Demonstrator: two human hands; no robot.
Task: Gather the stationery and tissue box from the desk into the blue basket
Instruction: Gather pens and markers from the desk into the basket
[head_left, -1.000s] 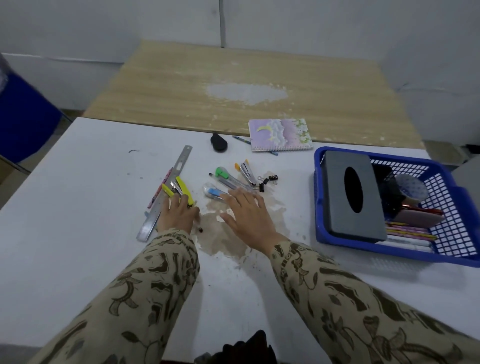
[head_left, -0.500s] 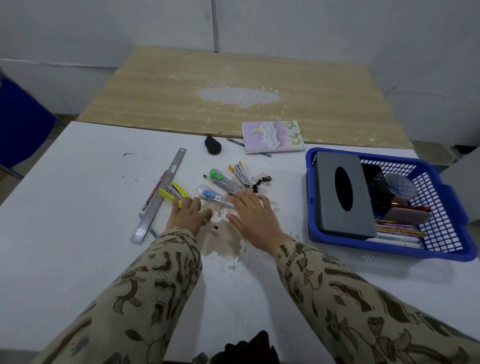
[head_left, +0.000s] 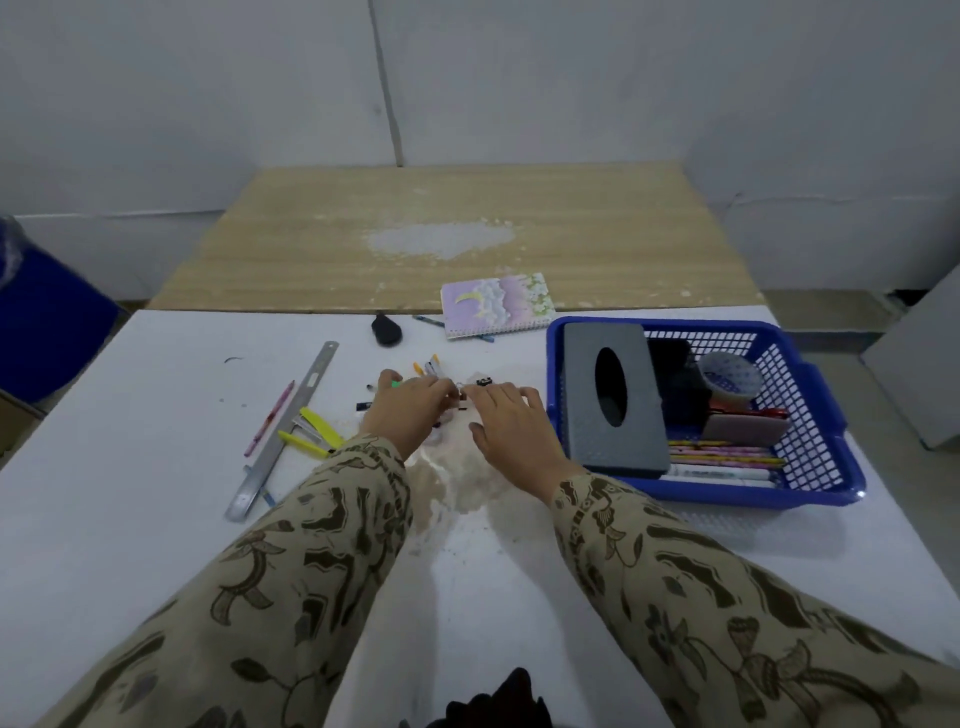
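Pens (head_left: 431, 368) and clips (head_left: 483, 383) lie on the desk (head_left: 156, 519), left of the basket (head_left: 701, 326), partly under both hands. Left hand (head_left: 410, 410) covers them with bent fingers; whether it grips any, I cannot tell. Right hand (head_left: 511, 421) rests flat beside it, fingers straight. Tissue box (head_left: 613, 400) sits in the basket's left side.

Most of the pens (head_left: 431, 366) are under the left hand (head_left: 410, 410) and right hand (head_left: 511, 423), can't tell either grip. The notebook (head_left: 496, 304) hides half a pencil (head_left: 428, 320); the blue thing (head_left: 47, 327) is cut off on the left.

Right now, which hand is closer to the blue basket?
Right. The right hand rests just left of the blue basket; the left hand sits farther left, over the loose pens.
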